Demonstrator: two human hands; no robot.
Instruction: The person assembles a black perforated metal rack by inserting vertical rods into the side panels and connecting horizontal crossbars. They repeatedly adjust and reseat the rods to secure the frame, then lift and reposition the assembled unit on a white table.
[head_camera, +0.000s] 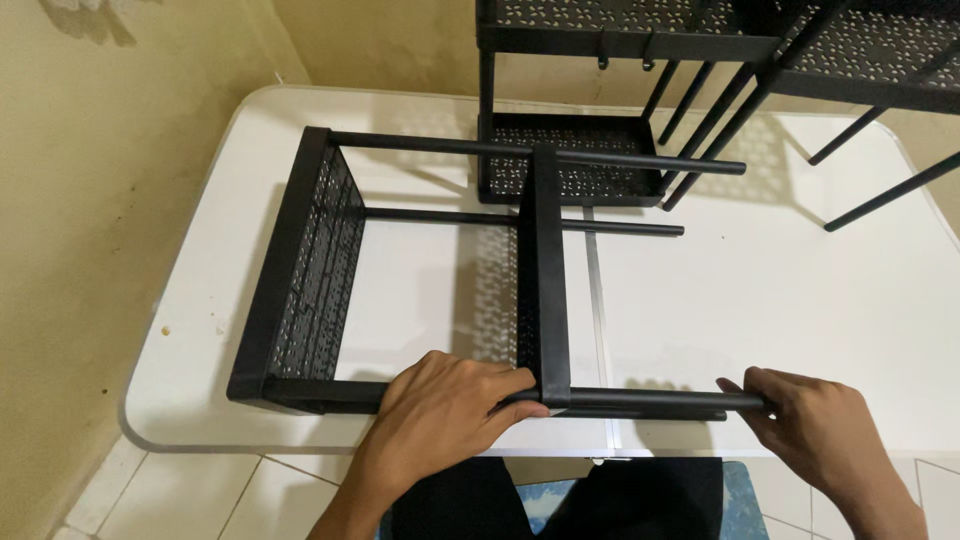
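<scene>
Setting: a white rectangular folding table (780, 300) with rounded corners stands against a yellowish wall (90, 200), above a pale tiled floor (200, 500).

Main object: a black metal shelving rack (440, 270) lies on its side on the tabletop, its thin round poles running left to right.

Perforated shelves: one black punched-metal tray (310, 270) stands on edge at the rack's left end; a second black tray (545, 280) sits midway along the poles, also on edge.

Nearest pole: a black round metal rod (660, 400) runs along the table's front edge, passing through the lower corner of the middle tray.

Left hand: the left hand (445, 410) is closed around the nearest pole, fingers curled over it, right against the middle tray's lower corner.

Right hand: the right hand (810, 425) grips the free right end of the same pole, thumb on top and fingers wrapped below.

Background: a second black perforated metal rack (640, 120) stands at the table's far side, with slanting black rods (880, 190) reaching out to the right.

Foreground: the person's dark-clothed legs (560, 500) show below the table edge, over a blue patterned mat (745, 495).
</scene>
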